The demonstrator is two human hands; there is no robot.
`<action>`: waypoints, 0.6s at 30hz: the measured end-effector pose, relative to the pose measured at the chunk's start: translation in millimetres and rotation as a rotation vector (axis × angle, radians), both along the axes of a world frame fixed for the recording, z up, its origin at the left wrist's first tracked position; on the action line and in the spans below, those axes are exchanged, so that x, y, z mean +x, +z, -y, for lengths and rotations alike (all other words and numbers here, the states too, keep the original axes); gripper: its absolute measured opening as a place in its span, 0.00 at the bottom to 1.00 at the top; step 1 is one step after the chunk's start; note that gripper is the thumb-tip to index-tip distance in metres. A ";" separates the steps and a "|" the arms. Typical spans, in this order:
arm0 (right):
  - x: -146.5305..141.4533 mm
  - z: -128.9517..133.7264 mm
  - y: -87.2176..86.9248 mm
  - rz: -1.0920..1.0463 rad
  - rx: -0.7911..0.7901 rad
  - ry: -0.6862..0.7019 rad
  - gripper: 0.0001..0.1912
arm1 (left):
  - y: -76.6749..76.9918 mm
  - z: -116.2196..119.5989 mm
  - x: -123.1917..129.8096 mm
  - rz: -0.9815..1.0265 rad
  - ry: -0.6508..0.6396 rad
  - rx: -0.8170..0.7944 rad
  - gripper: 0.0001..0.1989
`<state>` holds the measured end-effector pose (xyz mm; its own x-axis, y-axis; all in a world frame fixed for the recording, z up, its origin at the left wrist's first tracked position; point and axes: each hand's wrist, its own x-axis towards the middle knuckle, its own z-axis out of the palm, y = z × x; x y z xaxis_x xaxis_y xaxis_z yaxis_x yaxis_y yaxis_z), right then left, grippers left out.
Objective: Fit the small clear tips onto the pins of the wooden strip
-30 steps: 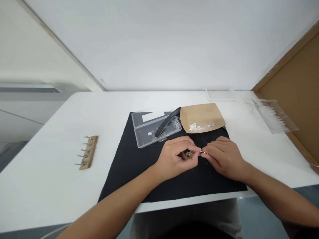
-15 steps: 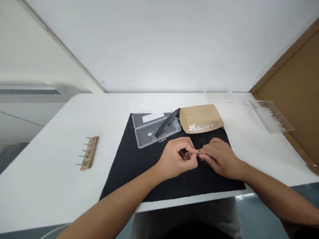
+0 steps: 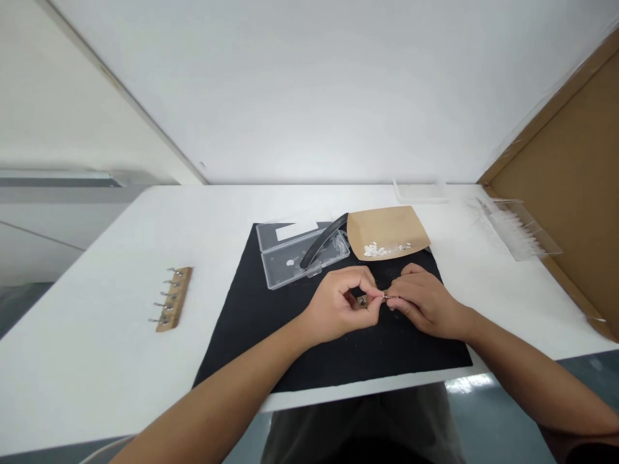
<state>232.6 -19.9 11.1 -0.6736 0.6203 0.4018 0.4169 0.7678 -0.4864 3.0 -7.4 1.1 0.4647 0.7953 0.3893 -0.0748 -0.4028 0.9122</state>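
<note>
White table, black cloth. Small metal piece above cloth, between the hands, long axis roughly left-right. Left hand pinches its left end, right hand its right; neither clearly nearer. Beyond hands: paper tray, open plastic case.
</note>
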 end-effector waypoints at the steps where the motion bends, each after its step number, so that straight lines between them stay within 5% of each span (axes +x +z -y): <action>1: 0.2 -0.1 -0.1 -0.003 0.006 0.002 0.16 | -1.0 -0.6 0.1 0.001 -0.003 0.008 0.03; 12: 2.5 -0.8 0.3 -0.054 -0.045 0.029 0.14 | 2.8 0.9 -0.9 -0.011 -0.004 -0.059 0.03; 18: 2.2 0.2 3.0 -0.054 -0.048 0.022 0.15 | 5.0 0.7 -1.8 -0.020 0.003 0.039 0.03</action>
<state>234.8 -20.1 14.1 -0.6653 0.6248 0.4085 0.3722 0.7520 -0.5440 1.2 -8.1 6.2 0.4704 0.7811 0.4105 -0.0559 -0.4379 0.8973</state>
